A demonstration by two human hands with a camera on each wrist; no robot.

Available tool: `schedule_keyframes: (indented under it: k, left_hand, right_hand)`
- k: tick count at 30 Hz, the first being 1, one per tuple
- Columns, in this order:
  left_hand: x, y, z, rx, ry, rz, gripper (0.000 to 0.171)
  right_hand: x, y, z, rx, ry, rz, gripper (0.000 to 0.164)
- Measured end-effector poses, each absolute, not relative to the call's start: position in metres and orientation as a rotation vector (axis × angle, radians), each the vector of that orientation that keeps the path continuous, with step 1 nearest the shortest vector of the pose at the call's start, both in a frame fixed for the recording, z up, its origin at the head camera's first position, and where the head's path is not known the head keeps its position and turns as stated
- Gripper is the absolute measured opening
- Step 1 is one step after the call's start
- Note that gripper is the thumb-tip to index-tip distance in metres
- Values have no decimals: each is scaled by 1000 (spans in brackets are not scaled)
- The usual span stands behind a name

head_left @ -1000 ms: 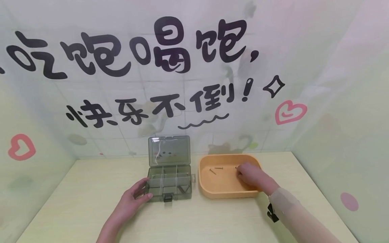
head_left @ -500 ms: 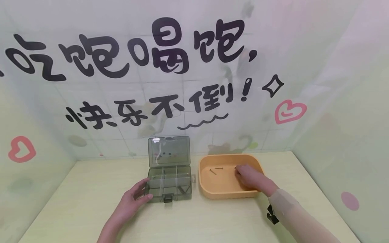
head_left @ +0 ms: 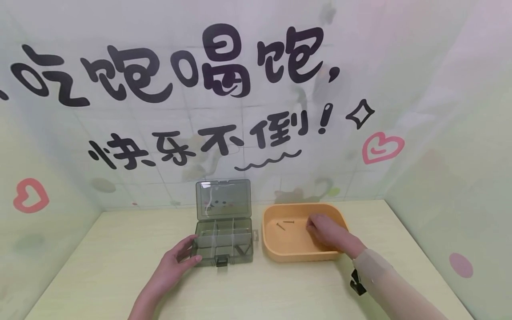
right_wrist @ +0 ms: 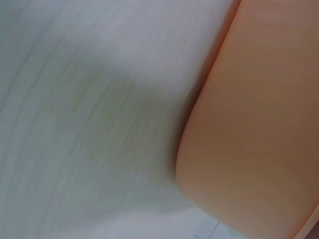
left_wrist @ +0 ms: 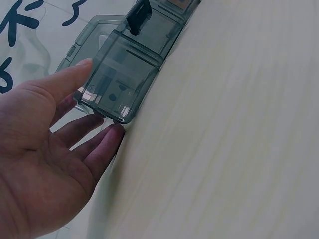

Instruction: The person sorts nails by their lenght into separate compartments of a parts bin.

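Observation:
A grey see-through compartment box point(head_left: 202, 254) stands on the table with its lid point(head_left: 224, 200) raised. My left hand point(head_left: 170, 269) holds its left end, the thumb at the front and the fingers round the side; the left wrist view shows the same hold on the box point(left_wrist: 122, 79). Dark slim pieces point(head_left: 242, 250) lie in the front right compartment. To the right is an orange tray point(head_left: 302, 257). Inside it lie two screws point(head_left: 281, 226) at the left. My right hand point(head_left: 329, 233) reaches into the tray with curled fingers; its fingertips and anything between them are hidden.
The pale wooden table point(head_left: 248, 293) meets a printed wall sheet point(head_left: 224, 106) behind the box and tray. Side walls point(head_left: 452, 213) bound it left and right. The right wrist view shows only the tray's outer side point(right_wrist: 249, 114) and tabletop point(right_wrist: 89, 124).
My right hand has shifted slightly left inside the tray. A small dark tip earlier visible beside its fingers is now out of sight. The left hand and box stay put.

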State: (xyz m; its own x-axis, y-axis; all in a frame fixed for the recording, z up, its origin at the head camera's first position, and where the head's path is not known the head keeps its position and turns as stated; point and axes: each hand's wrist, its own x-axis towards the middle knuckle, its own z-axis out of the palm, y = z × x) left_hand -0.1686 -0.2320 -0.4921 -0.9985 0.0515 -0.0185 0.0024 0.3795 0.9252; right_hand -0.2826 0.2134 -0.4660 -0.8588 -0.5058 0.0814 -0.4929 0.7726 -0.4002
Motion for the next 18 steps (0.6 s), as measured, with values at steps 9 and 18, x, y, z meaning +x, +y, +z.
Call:
schedule_keyframes:
  k: [9, 18]
  left_hand:
    - [-169, -231, -491, 60, 2585, 1721, 69]
    - [-169, -231, -492, 43, 2573, 1733, 69]
  right_hand:
    - [-281, 203, -455, -822, 2902, -723, 11]
    - [-279, 192, -449, -909, 2915, -820, 9]
